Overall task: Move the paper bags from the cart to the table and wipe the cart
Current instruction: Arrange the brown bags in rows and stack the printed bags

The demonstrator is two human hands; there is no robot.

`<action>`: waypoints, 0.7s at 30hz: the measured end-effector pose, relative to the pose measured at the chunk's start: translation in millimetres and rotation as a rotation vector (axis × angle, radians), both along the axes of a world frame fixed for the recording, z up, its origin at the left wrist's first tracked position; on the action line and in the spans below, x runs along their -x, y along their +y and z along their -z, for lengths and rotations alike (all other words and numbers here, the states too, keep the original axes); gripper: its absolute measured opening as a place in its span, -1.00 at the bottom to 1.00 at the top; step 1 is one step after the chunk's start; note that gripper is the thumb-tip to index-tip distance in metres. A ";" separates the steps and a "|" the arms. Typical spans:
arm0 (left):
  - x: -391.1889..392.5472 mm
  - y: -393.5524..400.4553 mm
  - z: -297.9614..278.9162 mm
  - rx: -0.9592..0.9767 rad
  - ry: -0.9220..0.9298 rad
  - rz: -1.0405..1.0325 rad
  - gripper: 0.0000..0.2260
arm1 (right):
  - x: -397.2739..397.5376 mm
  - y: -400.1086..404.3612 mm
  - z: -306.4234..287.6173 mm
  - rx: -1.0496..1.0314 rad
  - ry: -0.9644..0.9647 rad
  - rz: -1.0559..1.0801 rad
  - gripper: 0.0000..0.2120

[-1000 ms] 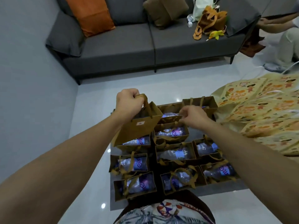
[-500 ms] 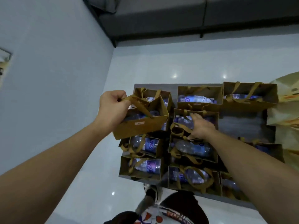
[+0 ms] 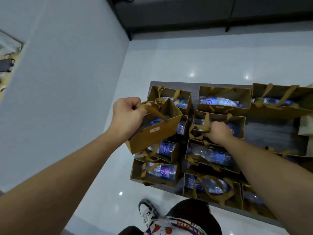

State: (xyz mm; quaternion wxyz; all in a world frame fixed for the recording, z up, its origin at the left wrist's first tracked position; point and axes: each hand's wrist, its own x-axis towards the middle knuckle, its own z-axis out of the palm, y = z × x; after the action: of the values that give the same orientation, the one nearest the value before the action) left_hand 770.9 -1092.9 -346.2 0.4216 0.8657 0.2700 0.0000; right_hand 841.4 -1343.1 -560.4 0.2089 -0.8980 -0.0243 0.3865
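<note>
Bags still crowd the cart (image 3: pixel 277 138), so the job looks barely begun. Along its near edge stand several paper bags (image 3: pixel 156 173) with water bottles inside, and more fill the middle and the far edge. Only one bare grey patch shows, toward the right side. The left hand (image 3: pixel 127 114) is closed round the ribbon handles of a lifted bag (image 3: pixel 155 133), which hangs tilted above the cart's left edge (a small white label on its side). The right hand (image 3: pixel 218 131) is curled round the handles of a middle bag (image 3: pixel 237 122) that still sits on the cart. No table shows here, and no cloth. By my reading nearly all the moving is left, and the wiping has not started.
</note>
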 end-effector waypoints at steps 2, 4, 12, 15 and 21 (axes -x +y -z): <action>1.0 -2.0 -1.1 0.009 0.003 -0.001 -0.58 | 3.1 -2.3 -17.6 -0.013 -0.033 0.010 -0.83; 3.6 -1.5 -5.2 0.029 -0.009 0.008 -0.57 | 2.4 -2.0 -40.9 -0.053 -0.094 0.075 -0.81; 15.0 5.0 -47.7 0.082 -0.130 0.094 -0.58 | 27.0 -26.1 -193.3 -0.013 -0.396 0.217 -0.74; 16.9 -3.0 -63.1 0.060 -0.189 0.140 -0.66 | 41.0 -27.2 -250.4 -0.066 -0.511 0.304 -0.79; 14.5 -29.3 -91.1 0.019 -0.234 0.187 -0.79 | 64.2 -32.5 -316.0 -0.020 -0.705 0.438 -0.75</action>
State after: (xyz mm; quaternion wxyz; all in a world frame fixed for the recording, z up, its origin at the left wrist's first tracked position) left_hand 756.3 -1122.2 -255.1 0.4564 0.8771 0.1374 0.0591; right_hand 777.2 -1375.6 -244.4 0.2737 -0.9572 0.0937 0.0014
